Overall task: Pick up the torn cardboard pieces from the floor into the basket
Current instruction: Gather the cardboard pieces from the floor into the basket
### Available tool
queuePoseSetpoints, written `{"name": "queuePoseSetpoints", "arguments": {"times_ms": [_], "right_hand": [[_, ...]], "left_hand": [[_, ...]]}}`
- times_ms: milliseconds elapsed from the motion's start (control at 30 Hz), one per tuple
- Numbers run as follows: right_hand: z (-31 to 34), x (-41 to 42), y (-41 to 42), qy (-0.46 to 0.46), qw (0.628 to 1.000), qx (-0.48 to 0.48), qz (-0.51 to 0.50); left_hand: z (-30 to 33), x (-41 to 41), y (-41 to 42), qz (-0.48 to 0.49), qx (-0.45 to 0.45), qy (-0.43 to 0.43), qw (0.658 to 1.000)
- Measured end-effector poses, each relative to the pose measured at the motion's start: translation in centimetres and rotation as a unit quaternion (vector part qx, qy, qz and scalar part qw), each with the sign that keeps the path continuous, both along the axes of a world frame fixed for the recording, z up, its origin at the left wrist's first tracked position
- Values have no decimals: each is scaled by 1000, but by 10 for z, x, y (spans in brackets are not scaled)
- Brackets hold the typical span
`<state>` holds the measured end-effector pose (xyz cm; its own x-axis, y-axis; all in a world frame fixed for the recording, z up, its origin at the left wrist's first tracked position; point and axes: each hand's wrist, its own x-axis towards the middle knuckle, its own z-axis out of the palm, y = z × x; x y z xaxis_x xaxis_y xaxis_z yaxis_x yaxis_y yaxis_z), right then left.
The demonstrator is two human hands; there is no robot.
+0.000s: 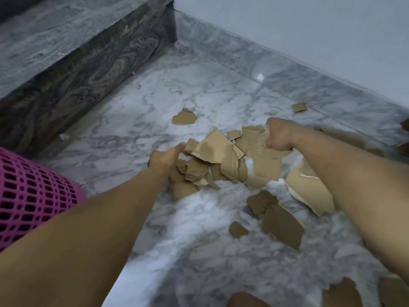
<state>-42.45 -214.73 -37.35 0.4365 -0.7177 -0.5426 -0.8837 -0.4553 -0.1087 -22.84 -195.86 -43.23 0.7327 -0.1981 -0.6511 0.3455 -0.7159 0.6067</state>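
Observation:
A heap of torn brown cardboard pieces point(221, 160) lies on the marble floor between my two hands. My left hand point(164, 157) presses against the heap's left side, fingers curled around a stack of pieces. My right hand point(277, 135) is clenched on a large cardboard piece point(263, 156) at the heap's right side. Loose pieces lie apart: one beyond the heap point(184, 117), one by the skirting point(299, 107), several nearer me point(281, 220). The pink mesh basket point(31, 196) stands at the left edge, beside my left forearm.
A dark marble stair step point(88, 69) rises at the back left. A marble skirting point(287, 69) and pale wall close the back right. More cardboard scraps point(343, 293) lie at the bottom right, with bare marble floor point(177, 240) between my arms.

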Motion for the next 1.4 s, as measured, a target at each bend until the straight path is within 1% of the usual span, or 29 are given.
{"name": "queuePoseSetpoints", "arguments": {"times_ms": [33,100,200,333,467,567,667,733,833,1033,1200,1333,1400], "right_hand": [[-1,3,-1,-15,1000,7,-14],[-4,9,1,-41,998,17,-43],[-12,19,10,-74,994,39,-74],[-25,30,21,-65,986,128,-79],[-48,36,27,-20,995,89,-46],[-66,36,29,-49,993,105,-37],[-73,36,35,-65,995,64,-39],[-73,38,38,-53,997,49,-38],[-74,39,38,-52,994,79,-54],[-75,40,46,-110,983,134,-60],[-47,37,43,-154,969,169,-94],[2,41,40,-194,960,177,-100],[31,49,41,-214,958,167,-96]], "left_hand": [[-2,-3,0,15,18,12,1000],[-4,-10,-1,1,61,-1,998],[-9,-21,-3,-58,97,-29,993],[-12,-31,-8,-135,126,-51,981],[-15,-31,-11,-144,101,-56,983],[-17,-30,-12,-159,95,-80,979],[-20,-28,-13,-159,87,-88,979],[-22,-27,-14,-160,80,-91,980],[-22,-26,-15,-168,73,-92,979],[-14,-22,-14,-195,60,-66,977],[11,-8,-3,-228,38,-42,972],[56,12,10,-242,5,-53,969],[88,22,16,-243,-8,-63,968]]}}
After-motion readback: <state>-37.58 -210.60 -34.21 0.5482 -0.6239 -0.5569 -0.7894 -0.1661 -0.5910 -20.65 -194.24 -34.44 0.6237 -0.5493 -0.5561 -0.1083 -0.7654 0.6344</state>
